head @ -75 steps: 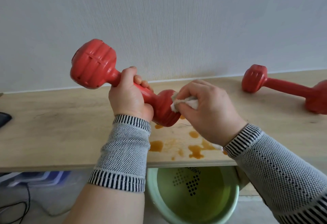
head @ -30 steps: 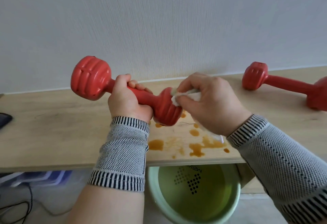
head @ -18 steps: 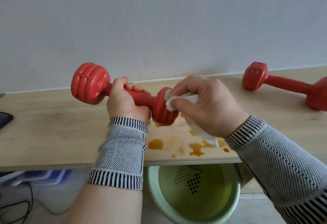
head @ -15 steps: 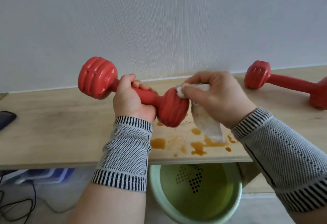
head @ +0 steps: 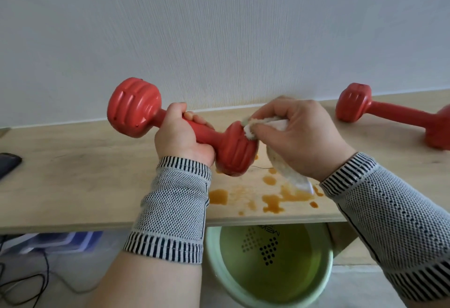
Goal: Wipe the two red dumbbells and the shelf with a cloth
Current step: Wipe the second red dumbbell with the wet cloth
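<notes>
**Cloth on the weight, spill on the board**

The left hand (head: 181, 141) has its fingers wrapped right round the handle of the held dumbbell (head: 185, 128), lifting it clear above the wooden shelf (head: 73, 181). It sits tilted: the far-left head is up high against the white wall (head: 219, 27), the near-right head dips low over the middle of the shelf.

In comes the right hand (head: 300, 141), fingers curled and pinching a bunched white cloth (head: 267, 125), pressed against the upper edge of that lower head. A tail of the cloth hangs down beneath the palm, its tip just above the board.

Right under the action, brown puddles (head: 272, 200) are scattered across the near edge of the shelf, between the two wrists. Both forearms wear grey knitted sleeves with striped cuffs.

Away at the far right, the second dumbbell (head: 389, 115) lies flat on the shelf close to the wall, well apart from the hands, its right head cut off by the frame edge.

Below the shelf's near edge, a pale green bucket (head: 323, 281) stands on the floor, holding yellowish liquid. At the left edge, a dark object (head: 8, 164) rests on the shelf, too cropped to identify; black cables (head: 31, 281) trail on the floor lower left.
</notes>
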